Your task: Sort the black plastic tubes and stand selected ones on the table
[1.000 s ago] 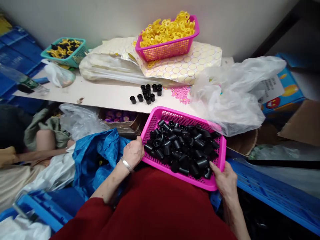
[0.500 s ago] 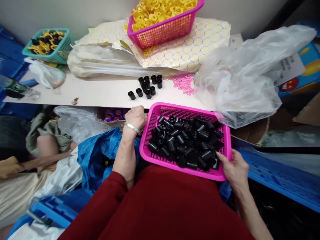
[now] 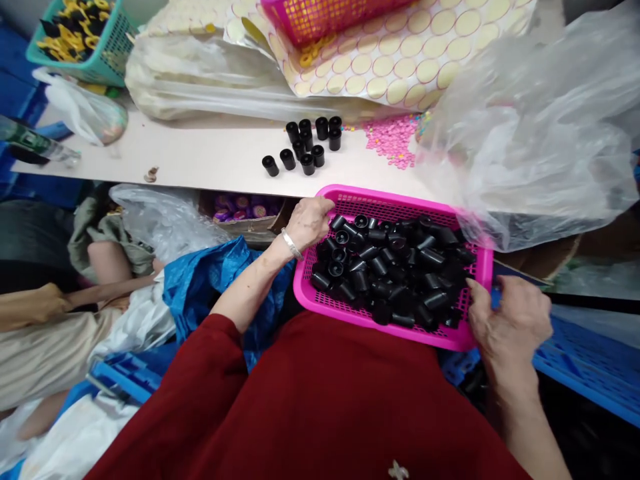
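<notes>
A pink plastic basket [image 3: 387,333] full of small black plastic cylinders [image 3: 395,267] rests against my front at the table edge. My left hand [image 3: 311,221] is closed over its upper left rim, fingertips hooked on the edge. On the right side, the thumb of my right hand [image 3: 510,317] touches the rim; its other fingers stand off outside, with a gap between them and the basket. Several black cylinders [image 3: 307,165] stand upright in a loose group on the white table [image 3: 210,160]. Pink beads [image 3: 391,141] lie scattered beside them.
A second pink basket [image 3: 320,23] sits at the back on circle-patterned sheeting [image 3: 405,67]. Clear plastic bags [image 3: 530,133] spread over the right side. A turquoise basket [image 3: 107,57] of yellow and black pieces is back left. Another person's arm [image 3: 107,291] shows at left.
My right hand's fingers have come away from the basket's right rim and moved outward. My left hand now reaches farther over the left corner. The camera has come closer to the table.
</notes>
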The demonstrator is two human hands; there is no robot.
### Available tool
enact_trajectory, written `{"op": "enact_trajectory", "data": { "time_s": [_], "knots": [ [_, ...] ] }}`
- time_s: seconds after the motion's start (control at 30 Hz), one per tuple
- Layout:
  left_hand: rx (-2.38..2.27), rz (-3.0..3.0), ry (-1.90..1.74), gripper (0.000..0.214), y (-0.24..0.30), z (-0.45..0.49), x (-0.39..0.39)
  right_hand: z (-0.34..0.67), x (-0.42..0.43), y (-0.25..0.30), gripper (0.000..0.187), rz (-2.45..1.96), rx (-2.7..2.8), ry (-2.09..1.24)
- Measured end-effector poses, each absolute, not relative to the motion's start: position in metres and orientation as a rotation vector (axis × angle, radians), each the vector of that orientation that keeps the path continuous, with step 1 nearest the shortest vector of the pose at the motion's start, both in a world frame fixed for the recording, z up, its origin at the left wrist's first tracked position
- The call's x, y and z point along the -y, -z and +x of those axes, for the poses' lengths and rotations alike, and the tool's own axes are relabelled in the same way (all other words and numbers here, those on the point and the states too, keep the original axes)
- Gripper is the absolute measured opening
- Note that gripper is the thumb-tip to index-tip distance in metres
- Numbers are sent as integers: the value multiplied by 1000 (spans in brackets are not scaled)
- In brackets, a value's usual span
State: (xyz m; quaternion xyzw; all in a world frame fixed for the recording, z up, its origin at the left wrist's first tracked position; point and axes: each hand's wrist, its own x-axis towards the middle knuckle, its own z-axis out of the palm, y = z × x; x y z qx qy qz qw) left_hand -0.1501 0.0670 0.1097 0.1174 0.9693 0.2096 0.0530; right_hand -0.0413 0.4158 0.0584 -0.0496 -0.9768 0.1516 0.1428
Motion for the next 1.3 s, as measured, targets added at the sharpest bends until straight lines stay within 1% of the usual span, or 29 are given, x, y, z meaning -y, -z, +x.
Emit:
{"op": "enact_trajectory", "data": {
  "time_s": [0.07,0.13,0.23,0.33,0.43,0.5,0.53,0.6,0.7,0.8,0.93,1.07,1.2,1.27,1.3],
  "knots": [
    [-2863,444,-630,14,-107,-156,-71,-59,-396,-69,27,231,2760,-470],
    [-2747,509,-601,14,-105,-163,-79,-84,-367,-77,19,573,2765,-508],
    [-2667,497,-559,17,-100,-172,-93,-124,-321,-84,24,921,2914,-427],
    [-2646,397,-641,24,-97,-176,-100,-152,-289,-86,30,1165,3118,-217],
    [-2605,310,-776,27,-94,-173,-97,-159,-286,-85,30,1292,3209,-59],
    [-2572,309,-826,27,-92,-169,-93,-153,-299,-85,28,1314,3187,-135],
    [-2554,324,-839,26,-91,-167,-92,-148,-308,-85,28,1295,3153,-255],
    [-2529,375,-846,24,-88,-163,-91,-135,-327,-85,29,1174,3036,-649],
    [-2541,517,-767,24,-85,-160,-98,-113,-347,-82,28,794,2829,-1245],
    [-2565,695,-545,28,-86,-160,-116,-95,-351,-80,28,407,2714,-1627],
    [-2517,635,-224,32,-91,-157,-149,-81,-342,-82,38,65,2500,-2075],
    [-2497,579,-129,36,-91,-153,-169,-75,-334,-86,38,-53,2363,-2222],
    [-2531,583,-169,31,-91,-153,-159,-72,-334,-84,43,-175,2331,-2183],
    [-2543,537,-395,27,-93,-156,-144,-70,-335,-82,45,-219,2315,-2160],
    [-2522,484,-605,27,-94,-157,-136,-69,-335,-82,45,-218,2309,-2152]
  ]
}}
